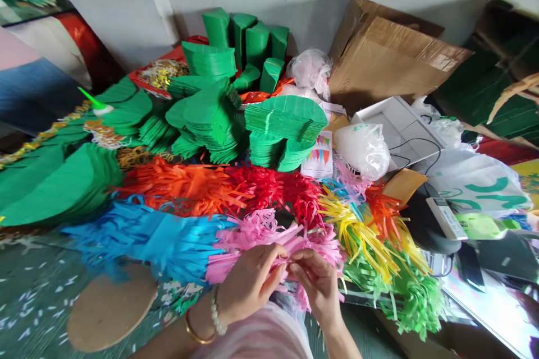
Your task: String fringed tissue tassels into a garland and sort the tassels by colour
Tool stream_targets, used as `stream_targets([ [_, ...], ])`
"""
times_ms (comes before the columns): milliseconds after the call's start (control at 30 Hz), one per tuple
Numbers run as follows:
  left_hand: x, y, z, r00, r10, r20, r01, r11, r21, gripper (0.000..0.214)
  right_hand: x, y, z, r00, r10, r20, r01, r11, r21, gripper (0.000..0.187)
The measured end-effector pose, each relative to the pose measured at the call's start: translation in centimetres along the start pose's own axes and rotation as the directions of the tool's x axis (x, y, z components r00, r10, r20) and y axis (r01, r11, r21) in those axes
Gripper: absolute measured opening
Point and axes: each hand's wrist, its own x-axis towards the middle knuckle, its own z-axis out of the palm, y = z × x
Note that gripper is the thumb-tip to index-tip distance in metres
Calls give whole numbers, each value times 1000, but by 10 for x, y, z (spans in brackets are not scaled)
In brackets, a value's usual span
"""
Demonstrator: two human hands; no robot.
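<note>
The person's two hands lean in over a green speckled table (33, 303), forearms rising from below and wrists bent inward. The left hand (248, 283), ringed by a pearl bracelet (216, 309) and a gold bangle (197, 332), and the right hand (316, 281) nearly meet, their fingertips pinching a bunch of pink cut-paper fringe (256, 238) between them. Blue paper fringe (158, 241) lies just beside the left hand, and lime-green paper fringe (404, 297) lies to the right. Beyond stand stacks of green cut-card shapes (214, 115), and a round cardboard disc (112, 305) rests near the left wrist.
</note>
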Motion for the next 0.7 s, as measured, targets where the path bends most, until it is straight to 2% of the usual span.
stream_targets([
  [200, 0, -1, -2, 1000, 0, 18, 0, 1000, -1, 12, 0, -6, -1, 991, -130, 36, 135, 973, -190, 12],
  [367, 2, 5, -4, 998, -30, 56, 34, 997, -73, 8, 0, -14, 2, 977, -198, 75, 212, 933, -290, 15],
  [433, 2, 8, -3, 999, -30, 42, 32, 998, -58, 7, 0, -14, 3, 982, -174, 75, 188, 946, -263, 15],
  [567, 3, 8, 0, 1000, 27, -11, -27, 998, 55, 10, -2, -9, 2, 995, -76, 70, 81, 994, -78, 13],
  [700, 4, 6, -2, 999, 31, 24, -31, 1000, -6, 10, -3, -6, 1, 996, -81, 39, 82, 996, -40, 14],
])
